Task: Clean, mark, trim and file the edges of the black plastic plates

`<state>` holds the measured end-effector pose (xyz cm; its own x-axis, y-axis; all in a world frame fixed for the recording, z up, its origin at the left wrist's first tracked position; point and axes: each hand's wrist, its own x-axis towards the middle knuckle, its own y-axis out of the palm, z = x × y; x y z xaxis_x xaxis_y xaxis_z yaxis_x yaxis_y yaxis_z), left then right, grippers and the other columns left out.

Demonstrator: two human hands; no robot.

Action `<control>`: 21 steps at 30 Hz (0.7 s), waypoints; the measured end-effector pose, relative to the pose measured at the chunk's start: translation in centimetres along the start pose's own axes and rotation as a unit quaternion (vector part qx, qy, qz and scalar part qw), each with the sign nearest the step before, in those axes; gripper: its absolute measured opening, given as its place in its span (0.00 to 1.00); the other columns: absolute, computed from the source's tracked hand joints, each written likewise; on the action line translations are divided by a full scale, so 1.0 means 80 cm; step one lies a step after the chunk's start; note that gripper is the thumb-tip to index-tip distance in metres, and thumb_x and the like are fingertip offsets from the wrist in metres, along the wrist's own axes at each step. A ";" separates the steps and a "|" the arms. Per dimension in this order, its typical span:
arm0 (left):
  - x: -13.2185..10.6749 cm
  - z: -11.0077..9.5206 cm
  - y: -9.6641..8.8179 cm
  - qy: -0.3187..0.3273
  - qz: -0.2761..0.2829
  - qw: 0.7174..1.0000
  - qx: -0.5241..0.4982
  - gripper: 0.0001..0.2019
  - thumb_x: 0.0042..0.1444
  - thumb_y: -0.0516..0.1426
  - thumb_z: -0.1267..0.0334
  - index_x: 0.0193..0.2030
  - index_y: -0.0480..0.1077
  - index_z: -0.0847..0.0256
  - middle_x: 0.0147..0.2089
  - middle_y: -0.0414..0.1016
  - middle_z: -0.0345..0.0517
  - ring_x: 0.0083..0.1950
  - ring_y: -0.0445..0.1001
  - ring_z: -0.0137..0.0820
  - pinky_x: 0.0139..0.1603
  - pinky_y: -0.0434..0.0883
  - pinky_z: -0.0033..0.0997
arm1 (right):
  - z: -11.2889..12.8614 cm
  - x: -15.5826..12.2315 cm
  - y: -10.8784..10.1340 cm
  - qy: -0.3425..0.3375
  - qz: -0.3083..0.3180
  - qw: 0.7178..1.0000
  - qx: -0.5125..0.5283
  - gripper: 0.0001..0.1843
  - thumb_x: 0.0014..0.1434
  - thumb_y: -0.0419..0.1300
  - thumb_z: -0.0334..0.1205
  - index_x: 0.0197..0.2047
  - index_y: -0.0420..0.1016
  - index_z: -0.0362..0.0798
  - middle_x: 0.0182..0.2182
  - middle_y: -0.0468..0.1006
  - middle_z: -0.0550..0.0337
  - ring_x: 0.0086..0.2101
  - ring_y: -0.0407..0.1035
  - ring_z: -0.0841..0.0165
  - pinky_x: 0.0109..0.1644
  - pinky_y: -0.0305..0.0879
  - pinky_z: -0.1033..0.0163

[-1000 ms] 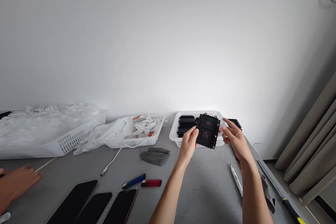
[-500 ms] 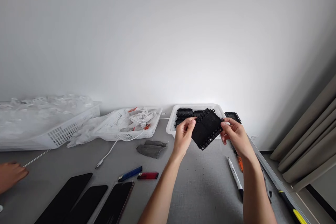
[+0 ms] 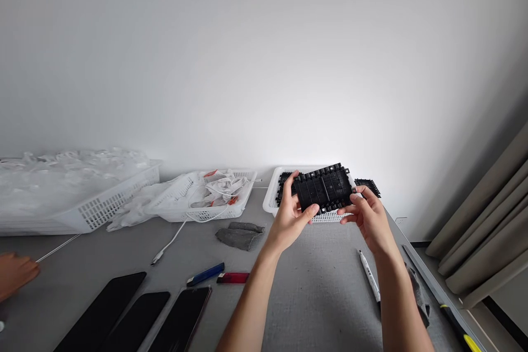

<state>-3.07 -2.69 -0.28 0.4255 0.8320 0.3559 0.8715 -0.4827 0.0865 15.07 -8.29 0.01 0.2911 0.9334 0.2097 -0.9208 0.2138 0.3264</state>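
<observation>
A flat black plastic part (image 3: 324, 190) with a row of ridges along its long edges is held up, tilted, between both my hands. My left hand (image 3: 291, 214) grips its left end, thumb on the lower edge and fingers at the side and behind. The right end is pinched by my right hand (image 3: 365, 209), near a corner. Behind the part stands a white plastic basket (image 3: 270, 198) with more black parts (image 3: 282, 184) in it, mostly hidden. Another black ridged part (image 3: 369, 187) lies right of the basket.
White baskets (image 3: 99, 212) with clear bags and a cable (image 3: 169, 245) line the wall at left. Grey gloves (image 3: 240, 235), a blue lighter (image 3: 206, 274), a red lighter (image 3: 233, 278), phones (image 3: 181, 319), a marker (image 3: 369, 275) and a yellow-black cutter (image 3: 457, 327) lie about. Another person's hand (image 3: 18, 274) rests at far left.
The black part has been turned over and levelled somewhat, so a face with dividing ribs now shows. My left hand has shifted its grip, its thumb now at the lower edge.
</observation>
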 end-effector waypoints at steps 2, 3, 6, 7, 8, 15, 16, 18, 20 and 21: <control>0.000 0.000 -0.003 -0.001 0.008 1.000 0.008 0.45 0.56 0.63 0.54 0.72 0.39 0.46 0.42 0.75 0.44 0.31 0.70 0.27 0.29 0.69 0.25 | 0.004 -0.005 -0.004 -0.004 0.012 0.999 -0.033 0.20 0.54 0.66 0.52 0.41 0.65 0.51 0.23 0.70 0.68 0.30 0.78 0.62 0.29 0.73 0.62; 0.000 0.000 -0.005 0.000 0.005 1.000 0.011 0.44 0.56 0.63 0.54 0.72 0.39 0.46 0.42 0.74 0.43 0.29 0.68 0.25 0.29 0.69 0.25 | 0.007 -0.007 -0.008 -0.006 0.023 0.998 -0.058 0.20 0.55 0.66 0.53 0.42 0.66 0.51 0.25 0.72 0.65 0.32 0.78 0.61 0.30 0.74 0.61; 0.002 0.001 -0.010 0.005 -0.017 1.000 0.019 0.42 0.57 0.62 0.53 0.72 0.41 0.46 0.40 0.74 0.42 0.25 0.66 0.23 0.28 0.68 0.26 | 0.016 -0.013 -0.021 -0.015 0.045 0.988 -0.148 0.22 0.57 0.65 0.55 0.48 0.72 0.49 0.32 0.78 0.56 0.37 0.77 0.60 0.33 0.75 0.60; 0.002 0.002 -0.011 0.006 -0.022 1.000 0.020 0.42 0.57 0.62 0.53 0.72 0.42 0.47 0.40 0.75 0.41 0.25 0.66 0.23 0.28 0.69 0.26 | 0.018 -0.014 -0.025 -0.023 0.040 0.984 -0.169 0.23 0.57 0.64 0.55 0.49 0.73 0.49 0.33 0.79 0.55 0.37 0.76 0.61 0.33 0.75 0.60; 0.002 0.002 -0.011 0.005 -0.024 1.000 0.019 0.42 0.57 0.62 0.54 0.72 0.43 0.48 0.39 0.75 0.41 0.25 0.67 0.24 0.29 0.69 0.27 | 0.020 -0.015 -0.029 -0.035 0.028 0.982 -0.184 0.23 0.58 0.64 0.55 0.50 0.75 0.49 0.33 0.79 0.55 0.36 0.75 0.62 0.33 0.75 0.60; -0.002 -0.008 0.001 0.022 -0.050 0.998 0.004 0.42 0.54 0.65 0.55 0.71 0.49 0.51 0.44 0.77 0.47 0.28 0.69 0.24 0.29 0.73 0.27 | 0.013 -0.010 -0.029 -0.093 -0.032 0.973 -0.209 0.21 0.55 0.66 0.55 0.44 0.81 0.47 0.28 0.78 0.56 0.27 0.71 0.66 0.26 0.70 0.62; -0.003 -0.009 0.002 0.029 -0.059 0.998 0.001 0.41 0.53 0.65 0.56 0.70 0.50 0.51 0.47 0.77 0.49 0.28 0.70 0.24 0.29 0.73 0.26 | 0.011 -0.010 -0.028 -0.096 -0.039 0.973 -0.205 0.21 0.55 0.66 0.55 0.44 0.81 0.47 0.28 0.78 0.56 0.27 0.71 0.67 0.25 0.70 0.62; -0.004 -0.011 0.003 0.040 -0.069 0.997 -0.004 0.40 0.52 0.66 0.56 0.70 0.52 0.51 0.50 0.76 0.50 0.29 0.71 0.24 0.29 0.74 0.26 | 0.010 -0.009 -0.026 -0.100 -0.048 0.974 -0.200 0.21 0.55 0.66 0.55 0.43 0.81 0.47 0.27 0.78 0.57 0.25 0.70 0.67 0.25 0.69 0.62; -0.006 -0.011 0.002 0.044 -0.065 0.997 -0.004 0.41 0.52 0.66 0.57 0.70 0.53 0.50 0.51 0.76 0.51 0.30 0.72 0.25 0.29 0.74 0.26 | 0.010 -0.010 -0.024 -0.101 -0.052 0.973 -0.199 0.20 0.55 0.66 0.54 0.43 0.81 0.47 0.26 0.77 0.58 0.25 0.69 0.68 0.25 0.69 0.63; -0.006 -0.011 0.001 0.044 -0.061 0.997 -0.003 0.41 0.52 0.66 0.57 0.70 0.52 0.50 0.52 0.76 0.52 0.30 0.73 0.25 0.30 0.74 0.26 | 0.010 -0.010 -0.024 -0.102 -0.053 0.973 -0.200 0.20 0.56 0.66 0.54 0.43 0.81 0.47 0.26 0.77 0.58 0.24 0.69 0.68 0.25 0.68 0.63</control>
<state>-3.43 -3.40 0.37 0.2927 0.8574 0.4234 0.9139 -0.3810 0.1399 16.79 -9.69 -0.04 0.3978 0.8320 0.3867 -0.8982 0.4391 -0.0207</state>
